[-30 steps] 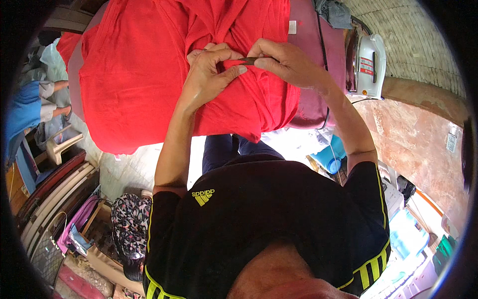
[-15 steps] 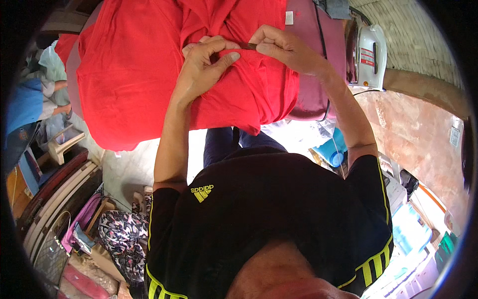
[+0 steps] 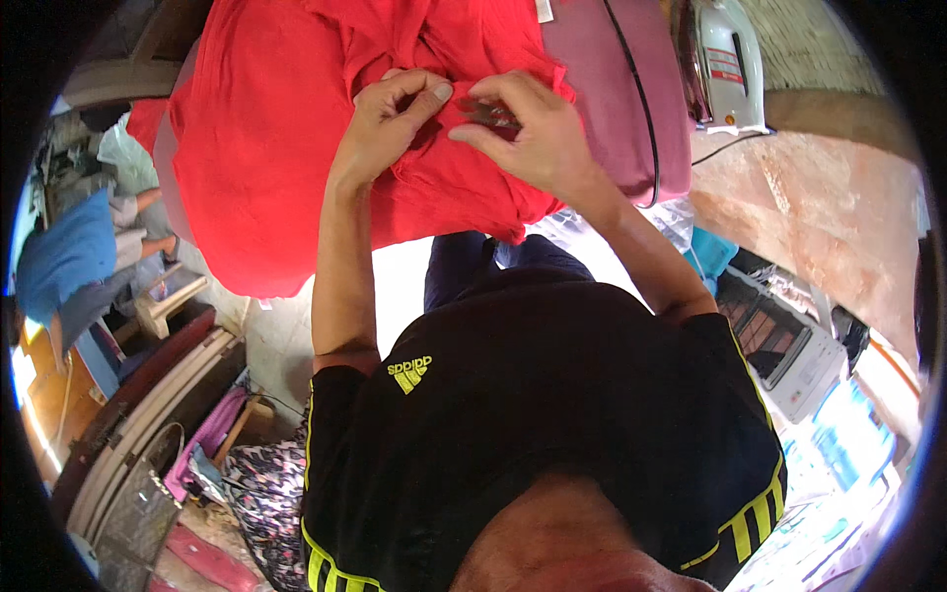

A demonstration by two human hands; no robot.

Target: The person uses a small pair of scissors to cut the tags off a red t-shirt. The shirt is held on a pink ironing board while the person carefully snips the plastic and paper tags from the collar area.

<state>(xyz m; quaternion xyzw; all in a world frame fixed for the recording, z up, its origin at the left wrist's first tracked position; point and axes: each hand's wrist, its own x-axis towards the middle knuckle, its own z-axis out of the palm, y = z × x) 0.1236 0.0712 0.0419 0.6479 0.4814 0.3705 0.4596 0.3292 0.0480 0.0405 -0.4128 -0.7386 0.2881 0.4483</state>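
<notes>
Red cloth (image 3: pixel 266 148), apparently a garment, lies in loose folds over a mauve padded board (image 3: pixel 612 118) and hangs down its near edge. My left hand (image 3: pixel 390 118) pinches a bunched part of it, thumb against the forefinger; the other fingertips are partly hidden. Just to the right, my right hand (image 3: pixel 547 138) holds small dark metal thread snips (image 3: pixel 490 114) within its curled fingers. Thumb and forefinger stand apart there, and the snips point toward the left hand. The palm hides most of the tool.
A white iron (image 3: pixel 728 74) stands at the board's right end, and a black cord (image 3: pixel 636 89) crosses the mauve cover. Another person in blue (image 3: pixel 69 242) is at the far left. Stacked boards (image 3: pixel 158 395) lean at the lower left. A grey-white appliance (image 3: pixel 784 345) is at right.
My right hand has drawn back slightly from the cloth and turned, with its thumb and forefinger spread, showing more of the snips. My left hand stays at the fold. The whole view has shifted a little.
</notes>
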